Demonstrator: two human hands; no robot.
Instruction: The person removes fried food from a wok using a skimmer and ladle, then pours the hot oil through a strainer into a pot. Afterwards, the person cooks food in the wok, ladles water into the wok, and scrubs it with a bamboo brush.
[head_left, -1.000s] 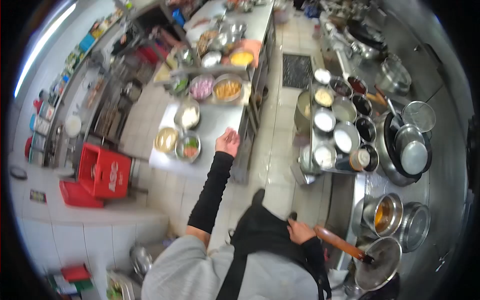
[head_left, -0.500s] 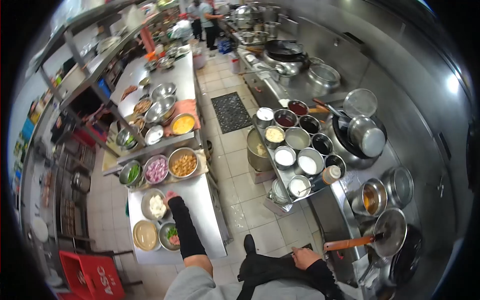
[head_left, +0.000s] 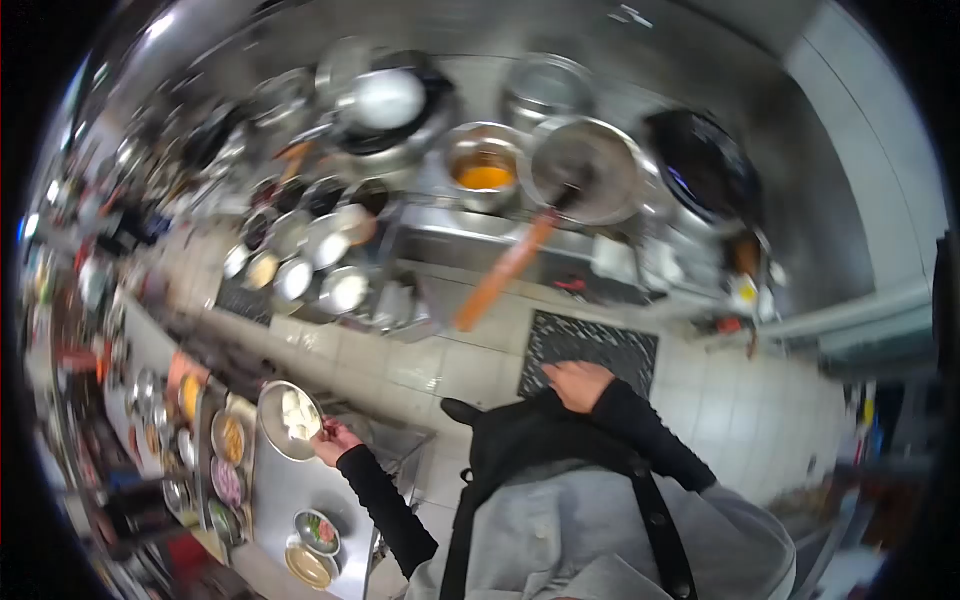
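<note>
My left hand [head_left: 338,441] grips the rim of a metal bowl [head_left: 272,430] that holds white chunks [head_left: 299,414]. The bowl is lifted and tilted above the corner of the steel table [head_left: 270,515]. My right hand [head_left: 582,385] is in front of the dark apron [head_left: 545,435], holding nothing, its fingers loosely extended. On the table below my left hand sit a small bowl with green and pink food [head_left: 318,532] and a bowl of tan contents [head_left: 308,566].
Across the aisle, a strainer [head_left: 583,168] on the stove counter has an orange handle [head_left: 507,270] jutting out over the floor. Beside it are a pot with orange liquid [head_left: 485,165] and a dark wok [head_left: 703,165]. A black mat [head_left: 590,350] lies on the tiles.
The view has swung right toward the stove. My left hand has lifted the bowl of white chunks off the table. My right hand stays by the apron.
</note>
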